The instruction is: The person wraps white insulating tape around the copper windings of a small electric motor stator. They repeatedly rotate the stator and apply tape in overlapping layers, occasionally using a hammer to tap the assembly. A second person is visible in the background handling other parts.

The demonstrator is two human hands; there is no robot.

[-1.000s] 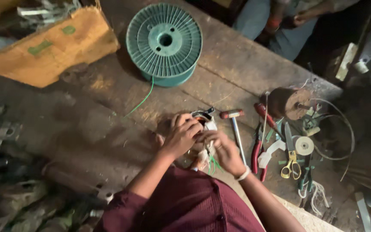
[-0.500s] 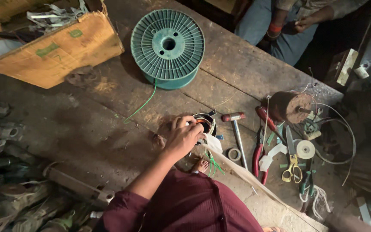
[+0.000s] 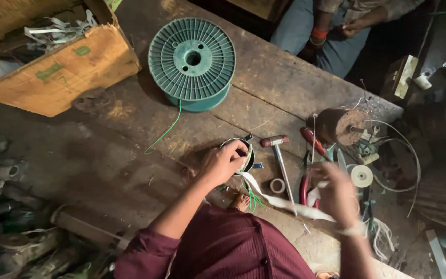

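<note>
Holding a wire coil [image 3: 237, 155] in the left hand [image 3: 222, 164] near the bench's [image 3: 130, 134] front edge; right hand [image 3: 336, 194], blurred, pulled white tape [image 3: 280, 200] taut. Risked tearing or slipping from uneven tension.

Left hand [image 3: 224, 164] curled shut; right hand [image 3: 336, 194] raised (blurred).
</note>
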